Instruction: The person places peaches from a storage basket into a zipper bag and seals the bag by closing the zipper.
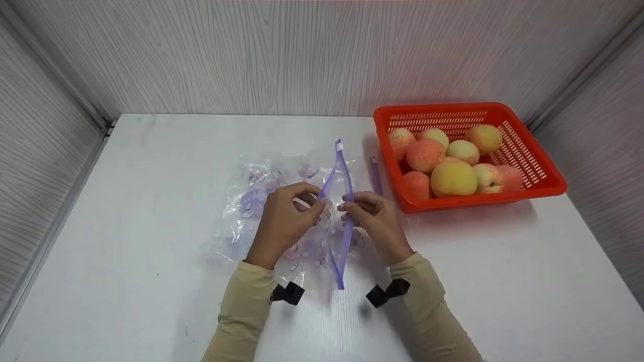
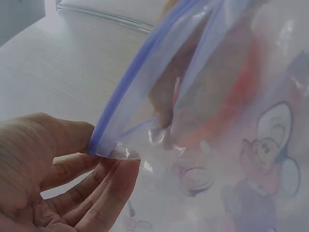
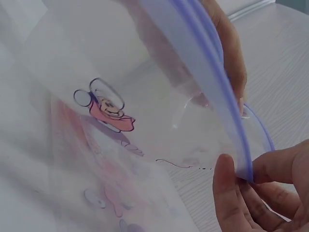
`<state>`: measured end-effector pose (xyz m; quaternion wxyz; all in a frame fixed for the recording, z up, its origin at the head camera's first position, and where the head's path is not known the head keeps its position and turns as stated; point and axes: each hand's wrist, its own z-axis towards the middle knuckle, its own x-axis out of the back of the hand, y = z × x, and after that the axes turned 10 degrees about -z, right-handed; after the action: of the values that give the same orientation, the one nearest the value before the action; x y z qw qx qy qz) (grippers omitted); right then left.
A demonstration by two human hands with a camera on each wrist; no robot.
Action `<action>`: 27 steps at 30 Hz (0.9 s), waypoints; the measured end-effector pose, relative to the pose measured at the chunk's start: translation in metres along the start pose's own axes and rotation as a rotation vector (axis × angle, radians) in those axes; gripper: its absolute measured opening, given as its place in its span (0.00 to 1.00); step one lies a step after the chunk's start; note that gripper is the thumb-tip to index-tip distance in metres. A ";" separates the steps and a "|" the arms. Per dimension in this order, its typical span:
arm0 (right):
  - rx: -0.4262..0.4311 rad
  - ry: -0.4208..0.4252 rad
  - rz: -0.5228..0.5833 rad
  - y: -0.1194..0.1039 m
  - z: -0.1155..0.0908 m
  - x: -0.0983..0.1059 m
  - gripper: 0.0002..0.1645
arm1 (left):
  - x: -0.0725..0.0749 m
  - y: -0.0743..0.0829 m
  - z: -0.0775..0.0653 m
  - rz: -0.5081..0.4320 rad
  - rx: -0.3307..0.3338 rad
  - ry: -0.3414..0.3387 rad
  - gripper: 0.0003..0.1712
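Bag [image 1: 346,241], clear, printed, purple-edged. Head view: over the table [image 1: 151,201], left of the red basket [image 1: 483,199], parted between left hand [image 1: 289,213] and right hand [image 1: 377,221]. Left wrist view: grip pinching one purple edge [image 2: 116,101]. Right wrist view: grip pinching the opposite edge [image 3: 231,111]. Handling, by judgement: light, limp, slippery; best taken by the stiffer-looking edges.

on table [image 1: 126,211]: basket [image 1: 503,197] right of bag [image 1: 314,247] | in basket: fruit [image 1: 454,178]

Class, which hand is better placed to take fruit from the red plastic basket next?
Probably the right hand: it is nearer the red plastic basket, though it and the left hand both pinch the purple rim of the clear plastic bag.
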<state>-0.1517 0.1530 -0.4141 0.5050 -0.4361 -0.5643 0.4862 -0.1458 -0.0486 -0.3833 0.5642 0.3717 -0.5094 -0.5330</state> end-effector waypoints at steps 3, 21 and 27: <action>-0.002 0.050 -0.051 0.002 0.001 0.002 0.13 | 0.007 0.002 0.000 0.074 -0.032 0.063 0.05; 0.116 0.026 -0.349 0.004 0.007 0.026 0.09 | 0.079 0.014 -0.015 0.287 0.014 0.206 0.04; 0.143 0.040 -0.329 0.002 0.005 0.025 0.08 | 0.094 0.016 -0.020 0.243 0.059 0.182 0.02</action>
<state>-0.1597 0.1775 -0.4125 0.6186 -0.3107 -0.5818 0.4270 -0.1308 -0.1410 -0.3551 0.6573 0.3705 -0.5128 -0.4095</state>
